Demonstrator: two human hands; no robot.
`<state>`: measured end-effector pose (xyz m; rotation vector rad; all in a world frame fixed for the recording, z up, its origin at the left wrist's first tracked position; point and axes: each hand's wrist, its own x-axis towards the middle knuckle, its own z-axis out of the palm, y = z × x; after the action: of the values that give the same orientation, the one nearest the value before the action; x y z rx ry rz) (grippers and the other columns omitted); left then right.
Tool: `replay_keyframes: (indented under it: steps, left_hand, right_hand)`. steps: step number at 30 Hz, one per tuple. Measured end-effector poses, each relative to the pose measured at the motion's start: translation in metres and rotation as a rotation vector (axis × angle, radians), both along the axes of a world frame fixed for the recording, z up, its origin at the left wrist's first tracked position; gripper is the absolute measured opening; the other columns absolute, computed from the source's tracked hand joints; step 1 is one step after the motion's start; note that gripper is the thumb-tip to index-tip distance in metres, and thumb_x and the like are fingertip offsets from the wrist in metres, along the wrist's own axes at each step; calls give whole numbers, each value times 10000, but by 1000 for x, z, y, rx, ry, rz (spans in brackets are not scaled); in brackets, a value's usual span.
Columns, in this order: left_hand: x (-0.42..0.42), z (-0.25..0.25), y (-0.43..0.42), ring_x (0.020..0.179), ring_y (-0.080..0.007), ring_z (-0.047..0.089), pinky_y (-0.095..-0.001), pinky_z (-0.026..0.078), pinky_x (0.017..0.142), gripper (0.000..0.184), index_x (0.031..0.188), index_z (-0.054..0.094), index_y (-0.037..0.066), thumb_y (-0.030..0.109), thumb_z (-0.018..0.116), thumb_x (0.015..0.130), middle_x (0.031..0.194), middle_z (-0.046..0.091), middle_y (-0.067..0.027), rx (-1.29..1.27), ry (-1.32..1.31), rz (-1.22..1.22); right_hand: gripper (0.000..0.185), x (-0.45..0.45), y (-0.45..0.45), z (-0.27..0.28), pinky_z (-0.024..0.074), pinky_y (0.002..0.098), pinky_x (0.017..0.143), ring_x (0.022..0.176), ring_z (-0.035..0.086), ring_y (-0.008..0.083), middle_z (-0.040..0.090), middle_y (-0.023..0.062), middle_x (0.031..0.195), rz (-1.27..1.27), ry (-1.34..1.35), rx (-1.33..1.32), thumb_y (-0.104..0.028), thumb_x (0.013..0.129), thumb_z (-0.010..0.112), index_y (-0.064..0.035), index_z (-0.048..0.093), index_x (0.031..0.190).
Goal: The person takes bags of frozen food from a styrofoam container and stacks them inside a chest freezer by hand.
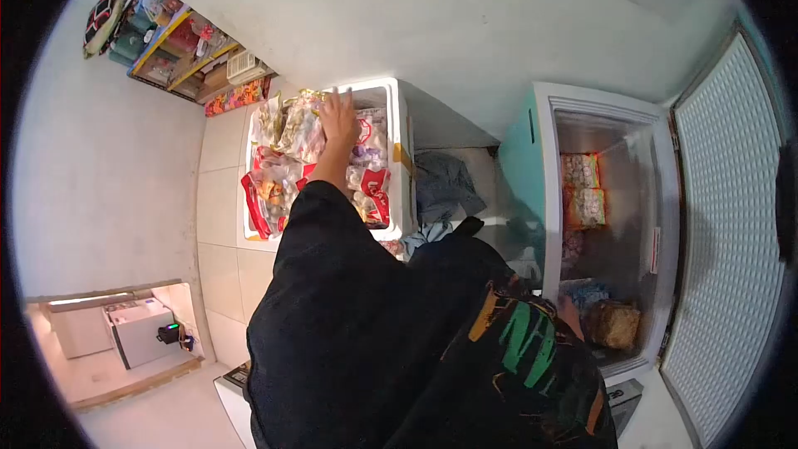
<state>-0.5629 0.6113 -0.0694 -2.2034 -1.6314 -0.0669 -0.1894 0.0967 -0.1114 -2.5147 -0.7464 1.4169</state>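
Note:
My left hand (337,123) reaches into a white foam box (406,199) filled with bagged food. Its fingers are apart at the edge of a pale clear bag (301,129) near the box's far side. Red-and-clear bags (374,195) lie nearer to me, below my left wrist. At the near left rim of the open chest freezer (549,224), my right hand (570,316) is partly covered by dark cloth, its fingers not clear. Inside the freezer are red-and-green packets (586,206), a blue bag (587,293) and a brown package (617,324).
Upper left, a shelf (170,37) holds assorted items. The freezer's raised lid (727,233) stands at the right. Between box and freezer lies grey-blue cloth (449,187). A white appliance (143,334) shows through an opening at lower left.

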Motion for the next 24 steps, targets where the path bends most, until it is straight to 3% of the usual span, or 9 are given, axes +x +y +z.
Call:
replay_keyframes:
  steps: [2, 3, 4, 5, 13, 14, 16, 22, 24]
  left_hand:
    - [17, 76, -34, 1245, -286, 186, -509, 170, 974, 537, 1264, 320, 115, 260, 476, 772, 1319, 259, -147, -250, 91, 228]
    - [-12, 23, -6, 1273, -282, 94, -562, 103, 970, 572, 1288, 277, 131, 377, 440, 798, 1355, 186, -139, -141, -61, 380]
    - [-15, 22, -5, 1252, -336, 134, -571, 103, 960, 631, 1302, 240, 126, 434, 435, 788, 1336, 222, -164, -143, -94, 455]
    - [-33, 13, 2, 1205, -391, 212, -571, 168, 933, 644, 1288, 252, 94, 471, 407, 790, 1286, 294, -207, -165, -149, 296]
    - [-21, 39, -18, 949, -227, 541, -365, 464, 703, 510, 1055, 533, 107, 493, 478, 726, 1009, 563, -114, -321, 606, 314]
    - [-16, 58, -23, 949, -224, 550, -374, 467, 728, 444, 1070, 515, 130, 358, 541, 690, 989, 574, -133, -426, 140, 435]
    - [-79, 4, 15, 855, -319, 563, -405, 447, 734, 502, 1070, 494, 114, 247, 603, 599, 927, 585, -166, -272, -321, 264]
    - [-58, 46, -6, 951, -343, 502, -409, 406, 798, 623, 1140, 419, 28, 231, 631, 591, 1065, 509, -203, -24, -365, 102]
    - [-24, 83, -28, 999, -324, 483, -387, 385, 843, 625, 1153, 396, -14, 200, 636, 617, 1096, 488, -206, -109, -555, -152]
  right_hand:
    - [617, -5, 25, 33, 364, 397, 851, 1045, 444, 348, 462, 226, 1116, 154, -100, -148, -389, 723, 564, 38, 415, 1142]
    - [617, 0, 28, 28, 364, 397, 851, 1045, 444, 348, 462, 226, 1116, 132, -107, -162, -389, 723, 564, 38, 415, 1142]
    - [617, 3, 27, 16, 359, 398, 859, 1046, 442, 348, 464, 228, 1114, 96, -76, -101, -397, 725, 558, 41, 421, 1137]
    - [618, 8, 18, 7, 353, 400, 867, 1047, 441, 348, 466, 231, 1112, 40, -52, -40, -406, 728, 552, 44, 426, 1132]
    - [528, 10, 11, 26, 349, 374, 875, 1034, 455, 327, 481, 215, 1096, -145, -178, 58, -375, 727, 537, -11, 475, 1104]
    - [498, 12, 9, 20, 354, 376, 871, 1026, 461, 326, 487, 206, 1093, -131, -184, 45, -358, 727, 539, -18, 490, 1088]
    - [468, 16, 8, 11, 360, 378, 867, 1017, 468, 324, 494, 197, 1091, -150, -178, 44, -340, 728, 542, -24, 505, 1071]
    - [449, 16, 26, 29, 399, 391, 816, 944, 515, 313, 530, 179, 1031, -213, -264, 199, -333, 734, 548, 5, 495, 1025]
    - [499, 17, 40, 21, 401, 383, 813, 937, 523, 296, 537, 153, 1031, -400, -252, 502, -371, 723, 566, -1, 493, 1050]
